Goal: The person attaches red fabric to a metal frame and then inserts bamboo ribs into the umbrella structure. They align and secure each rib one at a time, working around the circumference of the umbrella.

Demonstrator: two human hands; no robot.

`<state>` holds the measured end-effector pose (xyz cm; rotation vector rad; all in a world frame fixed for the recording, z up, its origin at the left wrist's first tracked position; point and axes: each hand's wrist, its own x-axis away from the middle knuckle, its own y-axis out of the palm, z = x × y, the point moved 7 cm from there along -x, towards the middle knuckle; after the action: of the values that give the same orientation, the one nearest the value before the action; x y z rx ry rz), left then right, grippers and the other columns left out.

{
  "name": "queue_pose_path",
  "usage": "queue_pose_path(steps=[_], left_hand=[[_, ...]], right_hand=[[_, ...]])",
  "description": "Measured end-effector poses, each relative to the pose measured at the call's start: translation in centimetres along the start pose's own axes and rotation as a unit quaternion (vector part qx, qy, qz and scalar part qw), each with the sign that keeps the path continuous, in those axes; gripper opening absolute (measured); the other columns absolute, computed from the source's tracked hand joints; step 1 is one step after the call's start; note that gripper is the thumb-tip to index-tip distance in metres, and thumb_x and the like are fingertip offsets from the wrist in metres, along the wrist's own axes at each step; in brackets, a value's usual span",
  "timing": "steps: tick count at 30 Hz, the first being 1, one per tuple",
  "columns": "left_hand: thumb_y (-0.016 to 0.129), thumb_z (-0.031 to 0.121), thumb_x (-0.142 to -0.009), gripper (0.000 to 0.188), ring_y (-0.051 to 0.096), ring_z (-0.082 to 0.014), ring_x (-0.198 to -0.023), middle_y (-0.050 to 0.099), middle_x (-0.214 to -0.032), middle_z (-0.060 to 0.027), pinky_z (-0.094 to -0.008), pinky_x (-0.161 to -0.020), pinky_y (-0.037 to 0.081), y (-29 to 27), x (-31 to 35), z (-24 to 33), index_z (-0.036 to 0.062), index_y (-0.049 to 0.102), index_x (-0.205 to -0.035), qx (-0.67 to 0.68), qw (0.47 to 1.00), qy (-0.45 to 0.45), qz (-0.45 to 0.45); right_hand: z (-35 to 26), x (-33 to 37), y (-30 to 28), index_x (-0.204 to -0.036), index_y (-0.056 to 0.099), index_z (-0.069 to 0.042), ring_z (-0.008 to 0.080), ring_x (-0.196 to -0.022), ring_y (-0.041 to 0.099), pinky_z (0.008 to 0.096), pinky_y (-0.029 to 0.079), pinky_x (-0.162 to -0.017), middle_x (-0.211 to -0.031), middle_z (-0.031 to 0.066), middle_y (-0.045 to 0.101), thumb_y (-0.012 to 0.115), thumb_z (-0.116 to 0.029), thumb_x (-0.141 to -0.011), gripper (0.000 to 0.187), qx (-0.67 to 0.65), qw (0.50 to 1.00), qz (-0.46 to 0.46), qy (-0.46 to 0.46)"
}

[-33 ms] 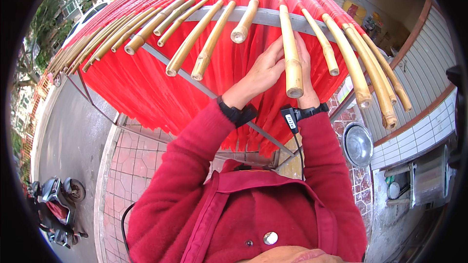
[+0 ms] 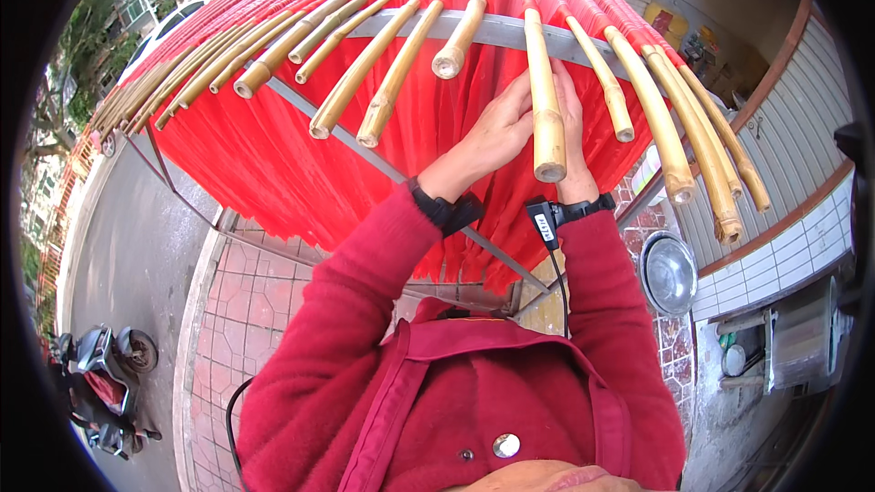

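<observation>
Outdoors, above a street, I look down past my red sleeves at a drying rack. Far left and below, a scooter [image 2: 96, 387] stands on the grey road [image 2: 128, 255], beside a pavement of pinkish tiles [image 2: 246, 310]. Higher up, bamboo poles [image 2: 365, 73] lie side by side across a grey metal rail [image 2: 492, 32], their cut ends pointing toward me, and red strands [image 2: 264, 164] hang from them in a dense curtain.

My left hand [image 2: 497, 132] reaches up into the strands just left of the nearest pole [image 2: 545, 91]. Its fingers are spread a little and bent against the red curtain; I cannot tell whether they pinch anything. A black wristband sits at that wrist.

My right hand [image 2: 572, 128] is raised just right of that pole and mostly hidden behind it. Its fingers run up alongside the pole, close together, and I cannot tell whether they grip it or the strands. A black band with a small device and a cable is on this wrist.

Further right, more poles [image 2: 674, 146] fan out. Below them a metal basin [image 2: 668, 271] rests on the ground near a white tiled wall [image 2: 784, 173].
</observation>
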<state>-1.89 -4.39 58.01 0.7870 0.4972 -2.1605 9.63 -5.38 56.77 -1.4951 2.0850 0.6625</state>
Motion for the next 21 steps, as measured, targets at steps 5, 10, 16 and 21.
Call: queue_pose_path(steps=[5, 10, 16, 21], left_hand=[[0.065, 0.029, -0.096, 0.068, 0.049, -0.0407, -0.139, 0.051, -0.147, -0.0272, -0.0475, -0.112, 0.043, -1.0, -0.7, -1.6, 0.0006, 0.038, -0.152, -0.118, 0.991, -0.012, 0.069], [0.069, 0.026, -0.093, 0.077, 0.049, -0.0429, -0.14, 0.05, -0.151, -0.0272, -0.0472, -0.114, 0.043, -2.4, -0.1, -2.0, 0.0037, 0.034, -0.158, -0.242, 0.96, -0.037, 0.133], [0.059, 0.02, -0.1, 0.055, 0.053, -0.0448, -0.134, 0.053, -0.144, -0.0267, -0.0473, -0.11, 0.045, -1.4, -0.9, -1.0, 0.001, 0.044, -0.149, -0.2, 0.976, 0.029, 0.081], [0.053, 0.019, -0.103, 0.05, 0.045, -0.0446, -0.137, 0.048, -0.143, -0.0288, -0.0476, -0.111, 0.039, -0.8, -4.5, -1.4, -0.0011, 0.041, -0.147, -0.113, 0.989, 0.069, 0.07]], right_hand=[[0.8, -0.2, -0.9, -0.158, 0.034, 0.002, 0.0256, -0.142, 0.047, 0.0368, 0.037, -0.117, -0.153, 0.0175, 0.048, 0.045, -0.03, -0.112, 0.057, 0.07, 0.997, 0.032, -0.013], [0.2, 0.3, -1.6, -0.16, 0.027, 0.003, 0.0296, -0.152, 0.032, 0.0401, 0.028, -0.124, -0.163, 0.0206, 0.034, 0.045, -0.021, -0.11, 0.059, 0.086, 0.996, 0.029, 0.0], [1.1, 0.8, -1.1, -0.158, 0.034, 0.002, 0.0277, -0.146, 0.042, 0.038, 0.035, -0.12, -0.156, 0.0215, 0.044, 0.049, -0.019, -0.109, 0.056, 0.115, 0.992, 0.045, -0.005], [1.6, 0.7, -0.7, -0.156, 0.038, 0.003, 0.0319, -0.142, 0.046, 0.0428, 0.035, -0.12, -0.151, 0.0227, 0.048, 0.048, -0.014, -0.107, 0.053, 0.054, 0.993, 0.103, -0.006]])
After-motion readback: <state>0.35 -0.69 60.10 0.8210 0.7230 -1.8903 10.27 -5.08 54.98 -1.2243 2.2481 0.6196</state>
